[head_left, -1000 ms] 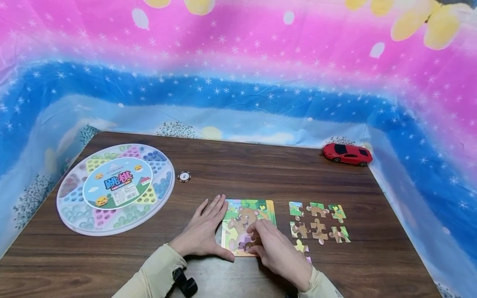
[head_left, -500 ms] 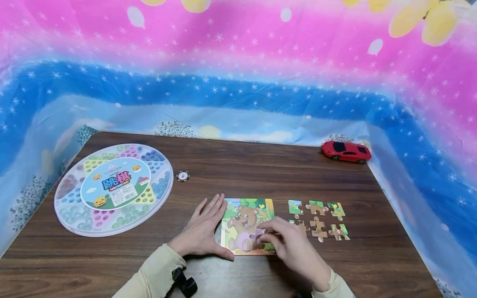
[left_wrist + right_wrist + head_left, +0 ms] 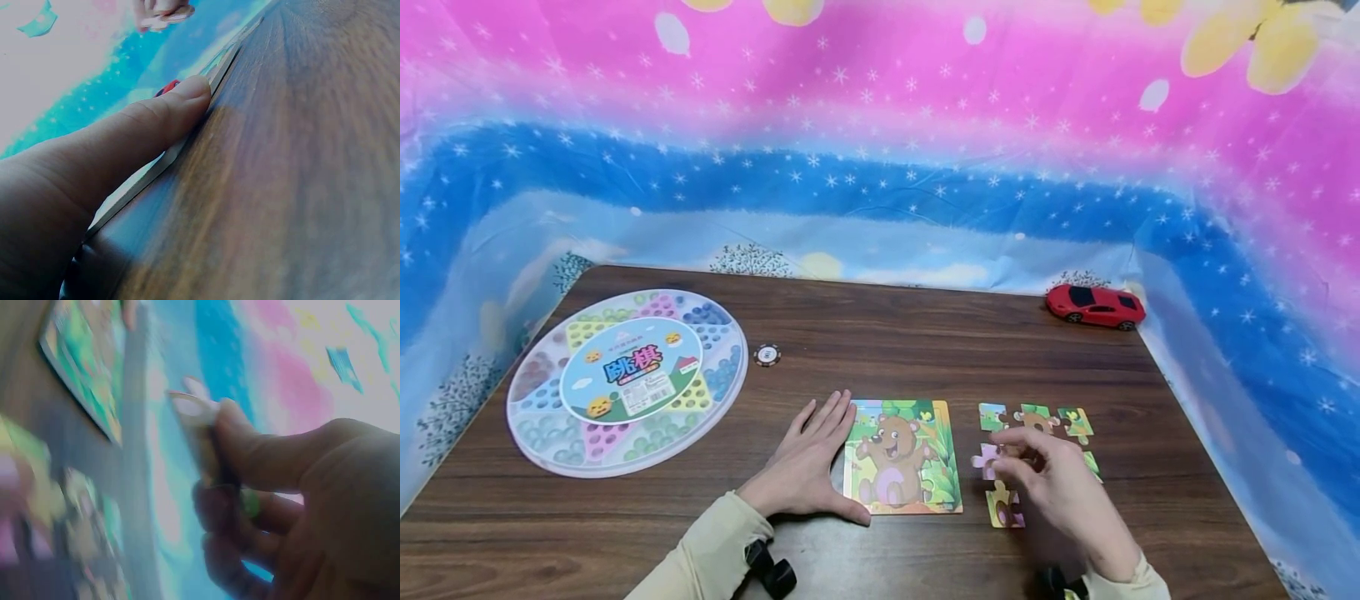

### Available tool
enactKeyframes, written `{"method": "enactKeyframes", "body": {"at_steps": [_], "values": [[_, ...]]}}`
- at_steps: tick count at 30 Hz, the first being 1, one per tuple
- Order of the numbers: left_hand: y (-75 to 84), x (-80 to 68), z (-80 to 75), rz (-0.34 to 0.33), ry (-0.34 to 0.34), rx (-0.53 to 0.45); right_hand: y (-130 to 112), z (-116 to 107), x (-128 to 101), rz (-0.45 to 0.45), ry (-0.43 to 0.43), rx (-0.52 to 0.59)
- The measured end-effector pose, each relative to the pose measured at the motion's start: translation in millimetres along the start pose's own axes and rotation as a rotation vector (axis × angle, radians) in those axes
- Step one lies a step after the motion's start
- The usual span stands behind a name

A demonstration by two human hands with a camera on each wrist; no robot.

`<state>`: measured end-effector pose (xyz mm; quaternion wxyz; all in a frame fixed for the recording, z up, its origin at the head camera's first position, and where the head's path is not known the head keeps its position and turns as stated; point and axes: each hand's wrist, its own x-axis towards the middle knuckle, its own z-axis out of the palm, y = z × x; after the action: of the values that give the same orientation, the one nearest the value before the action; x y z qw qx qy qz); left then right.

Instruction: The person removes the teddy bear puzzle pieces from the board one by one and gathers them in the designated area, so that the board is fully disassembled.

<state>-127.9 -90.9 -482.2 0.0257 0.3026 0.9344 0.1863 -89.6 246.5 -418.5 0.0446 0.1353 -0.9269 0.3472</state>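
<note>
A square bear picture puzzle board (image 3: 891, 458) lies on the table in the head view. My left hand (image 3: 808, 467) rests along its left side, fingers spread and thumb at the near corner. In the left wrist view, the thumb (image 3: 150, 119) lies against the board's edge. My right hand (image 3: 1060, 483) is to the right of the board, pinching a puzzle piece (image 3: 987, 461) with pink on it between thumb and fingers. The right wrist view shows this piece (image 3: 200, 434) raised and blurred. Below it on the table lies a yellow-and-brown puzzle piece (image 3: 1002, 507); the hand partly hides other pieces.
Several loose puzzle pieces (image 3: 1077, 421) lie in rows right of the board. A round Chinese checkers set (image 3: 632, 375) is on the left, with a poker chip (image 3: 767, 355) beside it. A red toy car (image 3: 1095, 306) stands at the back right, near a patterned cloth backdrop (image 3: 880, 200).
My right hand has moved right from over the board to above the loose pieces, carrying the pinched puzzle piece. The left hand has stayed at the board's left side.
</note>
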Motion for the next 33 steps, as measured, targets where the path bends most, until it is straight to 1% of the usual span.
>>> {"method": "enactKeyframes", "body": {"at_steps": [3, 5, 8, 10, 14, 18, 22, 25, 29, 33], "values": [[-0.1, 0.2, -0.1, 0.001, 0.000, 0.004, 14, -16, -5, 0.142, -0.017, -0.033], [0.0, 0.2, 0.0, 0.003, -0.001, 0.005, 23, -26, -10, 0.238, -0.050, -0.053], [0.1, 0.1, 0.1, 0.004, -0.002, 0.004, 36, -38, -17, 0.335, -0.107, -0.061], [0.3, 0.0, -0.1, 0.003, -0.002, 0.002, 43, -43, -20, 0.381, -0.135, -0.056], [0.7, -0.3, -0.7, 0.004, 0.000, 0.000, 53, -44, -24, 0.412, -0.167, -0.046], [1.1, -0.2, -0.8, 0.003, 0.003, 0.003, 58, -38, -24, 0.395, -0.195, -0.054], [1.0, -0.3, 0.0, -0.001, 0.006, 0.005, 58, -31, -22, 0.393, -0.182, -0.138], [0.7, -0.3, 0.6, -0.002, 0.006, 0.012, 57, -30, -20, 0.426, -0.170, -0.181], [0.2, 0.2, 1.2, -0.003, 0.003, 0.018, 55, -28, -19, 0.461, -0.171, -0.193], [0.1, 0.3, 1.1, -0.004, -0.003, 0.017, 54, -27, -20, 0.443, -0.173, -0.217]]}}
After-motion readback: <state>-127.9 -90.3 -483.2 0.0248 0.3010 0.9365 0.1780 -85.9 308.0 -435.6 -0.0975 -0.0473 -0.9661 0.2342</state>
